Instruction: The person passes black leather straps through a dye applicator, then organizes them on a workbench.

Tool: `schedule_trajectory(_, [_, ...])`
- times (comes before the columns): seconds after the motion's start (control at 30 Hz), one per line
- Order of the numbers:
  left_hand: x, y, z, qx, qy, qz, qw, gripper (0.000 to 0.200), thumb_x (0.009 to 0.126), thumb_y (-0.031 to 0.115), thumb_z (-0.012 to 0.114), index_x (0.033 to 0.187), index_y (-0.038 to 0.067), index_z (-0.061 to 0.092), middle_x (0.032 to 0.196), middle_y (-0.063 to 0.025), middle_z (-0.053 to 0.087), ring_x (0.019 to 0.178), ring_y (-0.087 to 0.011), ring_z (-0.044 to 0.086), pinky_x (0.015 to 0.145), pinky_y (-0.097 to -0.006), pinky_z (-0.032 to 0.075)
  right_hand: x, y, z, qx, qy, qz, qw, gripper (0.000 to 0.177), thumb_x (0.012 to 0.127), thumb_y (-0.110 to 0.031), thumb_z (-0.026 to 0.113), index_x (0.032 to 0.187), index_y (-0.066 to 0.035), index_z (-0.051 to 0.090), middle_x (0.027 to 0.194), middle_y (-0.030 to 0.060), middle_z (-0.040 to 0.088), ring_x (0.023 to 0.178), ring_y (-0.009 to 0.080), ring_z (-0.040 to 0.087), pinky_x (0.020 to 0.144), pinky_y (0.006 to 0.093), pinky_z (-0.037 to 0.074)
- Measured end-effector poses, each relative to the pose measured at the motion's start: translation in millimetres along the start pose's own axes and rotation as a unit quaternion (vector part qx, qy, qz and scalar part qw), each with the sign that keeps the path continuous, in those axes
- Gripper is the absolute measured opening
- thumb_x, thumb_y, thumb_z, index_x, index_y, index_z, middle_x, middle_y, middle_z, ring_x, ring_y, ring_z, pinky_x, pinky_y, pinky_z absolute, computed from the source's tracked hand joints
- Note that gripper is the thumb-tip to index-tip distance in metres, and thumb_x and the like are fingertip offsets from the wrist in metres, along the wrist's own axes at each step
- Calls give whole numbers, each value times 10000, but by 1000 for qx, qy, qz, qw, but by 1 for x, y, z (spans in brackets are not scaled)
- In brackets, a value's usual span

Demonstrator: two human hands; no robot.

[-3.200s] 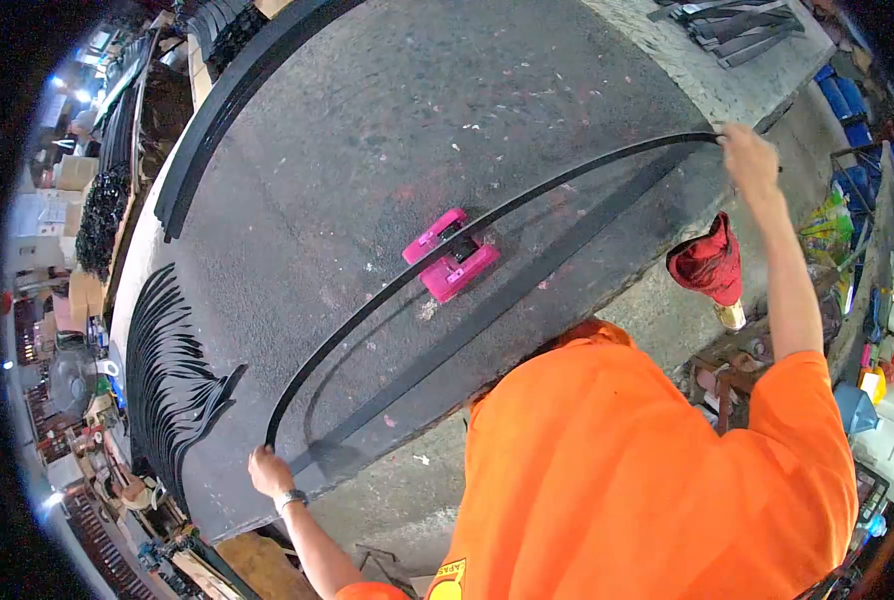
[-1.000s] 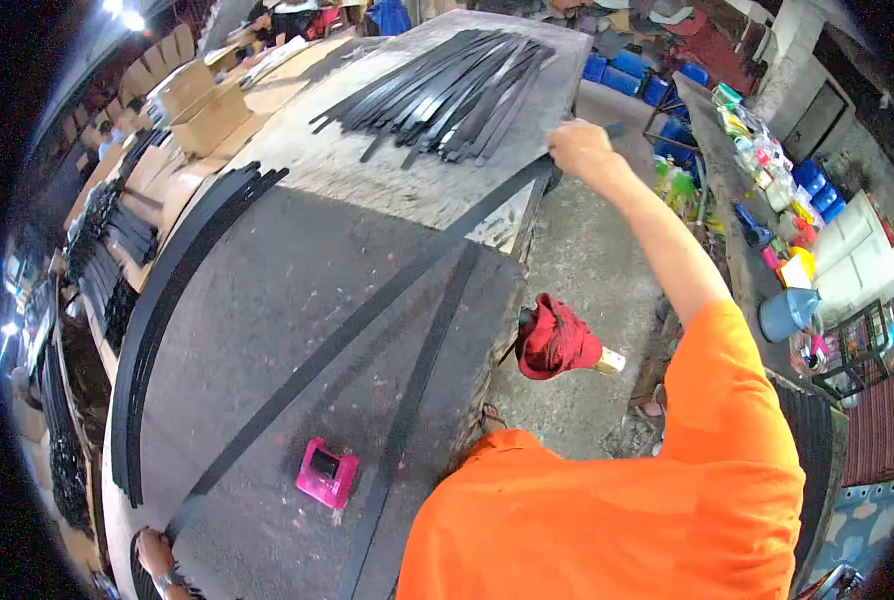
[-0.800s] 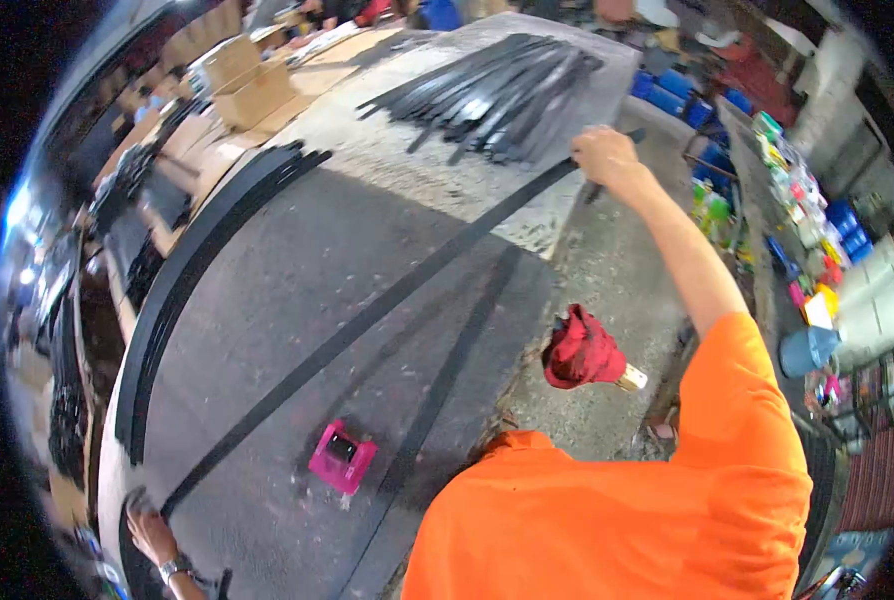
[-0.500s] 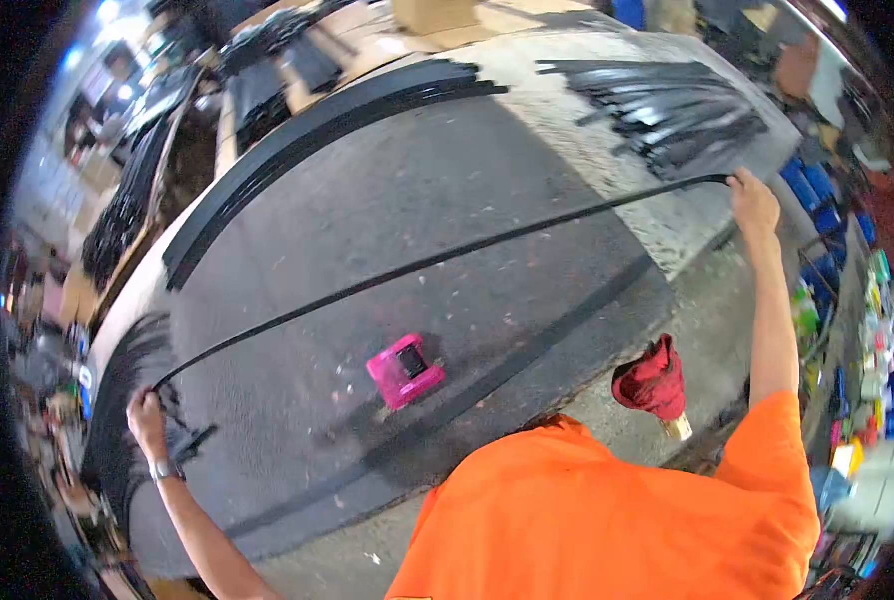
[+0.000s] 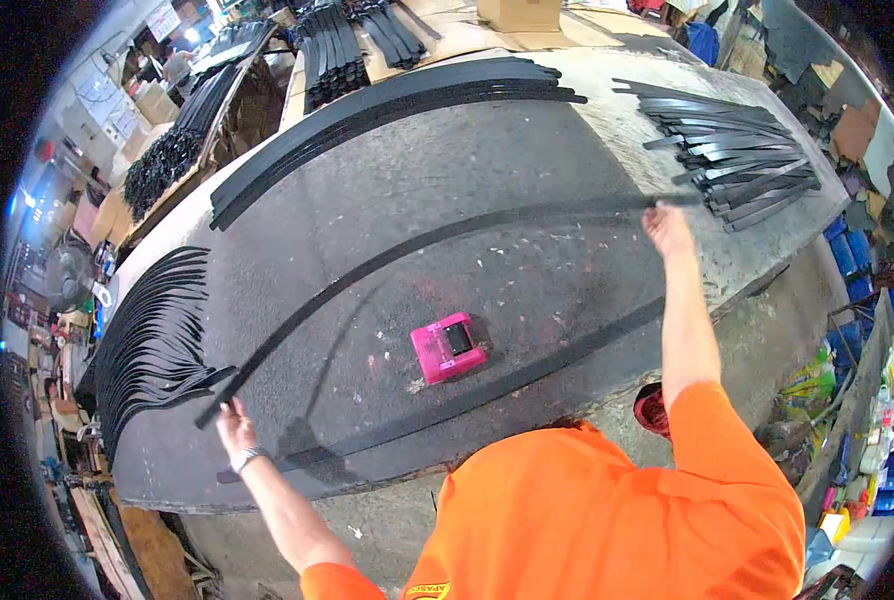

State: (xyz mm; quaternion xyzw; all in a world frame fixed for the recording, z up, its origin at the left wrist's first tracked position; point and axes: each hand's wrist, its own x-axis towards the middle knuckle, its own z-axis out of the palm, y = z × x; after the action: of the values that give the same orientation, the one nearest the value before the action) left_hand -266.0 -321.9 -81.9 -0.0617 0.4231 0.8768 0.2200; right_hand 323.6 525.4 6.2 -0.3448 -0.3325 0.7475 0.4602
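Observation:
A long black strip (image 5: pixel 407 242) runs in an arc across the dark table mat, its flat side showing. My left hand (image 5: pixel 236 428) pinches it near its left end, which sticks out past the fingers. Near the strip's right end, my right hand (image 5: pixel 668 230) grips it, and a short length reaches beyond toward a pile of strips. Between my hands and the table's near edge sits a pink box-shaped tool (image 5: pixel 435 352) with a black part on top. Another black strip (image 5: pixel 507 378) lies flat along the near side of the mat.
Fanned black strips (image 5: pixel 162 330) lie at the left, stacked curved strips (image 5: pixel 367 125) along the far side, and a loose pile (image 5: pixel 742 160) at the far right. A cardboard box (image 5: pixel 519 14) stands behind. Something red (image 5: pixel 651 408) shows by the near edge.
My hands have come closer together. The strip, stretched thin and edge-on before, now bows in a wider arc with its flat side showing. The camera view has shifted.

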Motion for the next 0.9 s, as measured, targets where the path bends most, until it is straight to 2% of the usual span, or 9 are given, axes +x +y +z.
schedule_trajectory(0.03, [-18,-39,13,-45,121,90,988,288,975,187,583,1164,-30,575,1131,-133,657,1063,-214,617,946,-309,530,5,25,-19,-1,34,42,999,88,905,-141,596,899,-64,554,845,87,614,788,235,642,690,396,576])
schedule_trajectory(0.13, [-35,-79,0,-102,218,59,969,216,1009,134,504,1086,-56,572,1036,-144,667,984,-249,637,962,-354,537,-17,61,-36,-73,154,93,981,116,910,-151,588,966,-55,554,990,123,621,924,261,635,753,414,576])
schedule_trajectory(0.27, [-71,-79,15,21,224,-12,974,212,979,80,525,1168,-12,549,1105,-138,653,1002,-245,647,877,-345,541,-65,54,-25,-240,132,29,961,273,917,-175,588,1158,-50,554,1071,94,620,1023,262,627,783,411,561])
schedule_trajectory(0.37, [-108,-82,77,181,245,41,952,384,931,72,605,1291,4,490,1160,-127,647,984,-243,655,843,-395,521,-58,63,-51,-570,76,-8,818,345,886,-210,619,1202,-74,617,1308,73,575,1140,252,593,911,494,491])
schedule_trajectory(0.47, [-114,-113,96,563,167,170,791,437,863,82,646,1277,-25,557,1255,-209,617,1166,-288,595,985,-351,465,-121,82,3,-846,43,-89,524,418,894,-248,616,1281,-92,585,1416,104,513,1241,299,527,989,529,436])
schedule_trajectory(0.5, [-132,-113,132,737,147,150,642,459,868,164,659,1275,-26,565,1310,-249,578,1250,-312,542,1060,-397,412,-138,87,20,-874,35,-80,479,428,908,-264,604,1307,-114,572,1448,102,483,1285,310,485,1010,543,418])
schedule_trajectory(0.57, [-139,-150,139,838,130,191,495,561,917,347,616,1338,-13,524,1429,-263,467,1350,-404,421,1131,-439,336,-158,107,36,-907,25,-80,412,435,937,-284,571,1350,-150,546,1484,93,451,1331,316,443,1037,556,398])
schedule_trajectory(0.63, [-141,-163,150,851,148,143,482,550,955,286,563,1392,-29,455,1501,-264,368,1387,-422,362,1131,-492,328,-169,116,36,-913,24,-83,398,428,956,-291,546,1365,-168,536,1496,77,439,1333,304,442,1043,558,393])
schedule_trajectory(0.9, [-139,-156,154,878,117,165,434,569,942,303,568,1329,-102,475,1418,-331,432,1313,-469,435,1044,-511,418,-172,146,33,-936,18,-30,351,442,983,-321,474,1400,-180,514,1562,-6,345,1389,243,369,1055,626,346])
